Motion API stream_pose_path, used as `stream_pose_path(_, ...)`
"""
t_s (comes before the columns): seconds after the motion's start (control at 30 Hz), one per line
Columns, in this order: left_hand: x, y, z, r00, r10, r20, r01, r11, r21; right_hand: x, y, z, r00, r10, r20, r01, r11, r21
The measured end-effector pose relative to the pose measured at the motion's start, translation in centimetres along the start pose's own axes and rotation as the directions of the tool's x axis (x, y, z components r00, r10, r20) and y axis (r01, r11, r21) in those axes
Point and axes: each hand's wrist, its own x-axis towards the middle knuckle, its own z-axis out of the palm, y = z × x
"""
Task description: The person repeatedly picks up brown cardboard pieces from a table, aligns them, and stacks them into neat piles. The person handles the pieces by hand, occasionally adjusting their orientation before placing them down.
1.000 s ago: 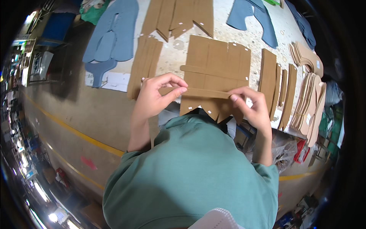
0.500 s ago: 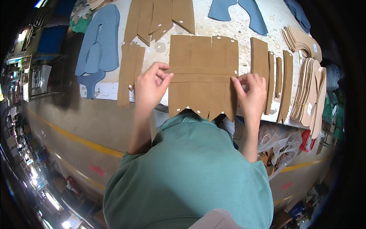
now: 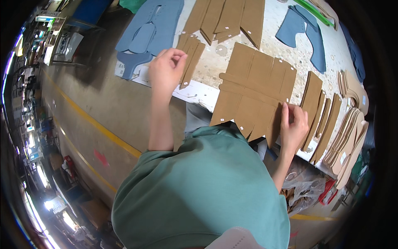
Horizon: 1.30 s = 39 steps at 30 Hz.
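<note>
I judge that I am at the step of laying narrow strips across the panels, with two strips in place. My left hand (image 3: 165, 74) is lifted beside the brown strips (image 3: 193, 60) at the left of the desk (image 3: 209, 62), thumb and forefinger narrowed almost together; I cannot tell whether anything is pinched there. My right hand (image 3: 296, 126) is at the right edge of the brown panels (image 3: 244, 110), its fingertips near the end of the lower strip (image 3: 251, 94); whether they grip it or just rest there, I cannot tell. The next move, I think, calls for keeping that end aligned while the left fingers free themselves or pick up a piece. The panels sit in front of me at the near side of the desk, side by side and turned a little askew, their pointed lower ends jutting past its edge. They are matte brown with small white labels. The upper strip (image 3: 236, 79) lies just beside the lower one, both showing rounded left ends.
</note>
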Motion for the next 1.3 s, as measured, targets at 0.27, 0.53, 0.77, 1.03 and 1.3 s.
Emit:
stream_pose_path(0.27,0.2,-0.4,2.0,1.0,0.002,-0.023,0.001,0.994,0.113,-0.6,0.0,-0.5,0.998,0.012,-0.061,-0.007,0.996,0.092)
stream_pose_path(0.53,0.4,-0.6,2.1,0.999,0.017,-0.031,-0.014,0.996,0.086,-1.0,-0.7,0.6,0.998,-0.051,-0.041,0.057,0.984,0.168)
stream_pose_path(0.77,-0.6,1.4,-0.4,0.963,0.086,0.255,0.084,0.804,-0.589,-1.2,-2.4,0.5,0.996,-0.049,0.077,0.022,0.948,0.317)
stream_pose_path(1.03,-5.5,6.4,1.3,0.691,0.368,0.622,0.177,0.748,-0.64,-2.0,-3.5,1.7,0.784,-0.032,0.62,-0.572,0.349,0.742)
stream_pose_path(1.3,-5.4,5.2,3.6,0.865,0.145,0.48,0.03,0.941,-0.338,-1.4,0.2,0.9,0.857,0.233,0.46,-0.463,0.74,0.487)
